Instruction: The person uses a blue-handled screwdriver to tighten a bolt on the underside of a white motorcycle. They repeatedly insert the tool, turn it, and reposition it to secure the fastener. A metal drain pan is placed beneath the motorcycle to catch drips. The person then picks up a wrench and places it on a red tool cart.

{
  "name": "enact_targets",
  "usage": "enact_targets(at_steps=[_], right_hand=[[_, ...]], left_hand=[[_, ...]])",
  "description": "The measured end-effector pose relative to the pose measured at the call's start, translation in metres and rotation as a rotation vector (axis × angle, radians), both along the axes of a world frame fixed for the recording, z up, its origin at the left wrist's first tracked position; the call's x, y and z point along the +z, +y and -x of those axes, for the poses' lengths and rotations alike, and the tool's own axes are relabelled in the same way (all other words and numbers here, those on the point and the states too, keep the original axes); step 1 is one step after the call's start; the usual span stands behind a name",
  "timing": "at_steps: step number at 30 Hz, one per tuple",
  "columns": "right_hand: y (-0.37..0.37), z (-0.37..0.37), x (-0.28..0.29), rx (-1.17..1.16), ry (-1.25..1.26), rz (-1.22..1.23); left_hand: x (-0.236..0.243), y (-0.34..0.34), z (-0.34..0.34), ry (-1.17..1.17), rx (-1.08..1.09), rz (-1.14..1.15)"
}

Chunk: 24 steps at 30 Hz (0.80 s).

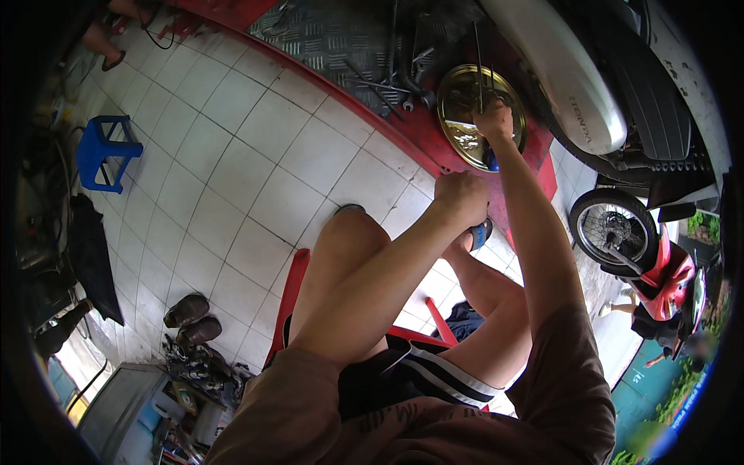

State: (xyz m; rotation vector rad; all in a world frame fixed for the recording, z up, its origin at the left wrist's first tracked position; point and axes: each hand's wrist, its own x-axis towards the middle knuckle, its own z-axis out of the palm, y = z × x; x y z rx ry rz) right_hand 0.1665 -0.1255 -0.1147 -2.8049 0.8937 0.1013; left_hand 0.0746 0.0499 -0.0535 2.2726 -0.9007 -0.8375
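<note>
Two hands at work, both placed against the gold round tray (465, 136) on the red lift edge; my right hand (494, 120) reaches over its far rim, fist closed on a thin metal tool (478, 66), while my left hand (461, 198) sits clenched just short of the tray's near rim, its contents hidden. I judge the tool could slip and scatter the tray's contents; the white scooter (570, 77) stands just beyond.

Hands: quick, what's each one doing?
Left hand: closed in a fist; what it grips cannot be told.
Right hand: closed on thin metal rods over the brass tray.
</note>
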Motion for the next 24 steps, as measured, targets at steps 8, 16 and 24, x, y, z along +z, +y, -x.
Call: enact_targets(at_steps=[8,16,24], right_hand=[[-0.033,0.014,-0.026,-0.078,0.002,0.048],[-0.008,0.028,-0.004,-0.03,0.093,0.033],[-0.006,0.045,-0.014,0.034,0.12,0.081]], left_hand=[[0.006,-0.004,0.001,0.029,-0.02,0.015],[0.001,-0.003,-0.002,0.031,-0.002,0.025],[0.003,-0.003,0.002,0.019,0.009,0.063]])
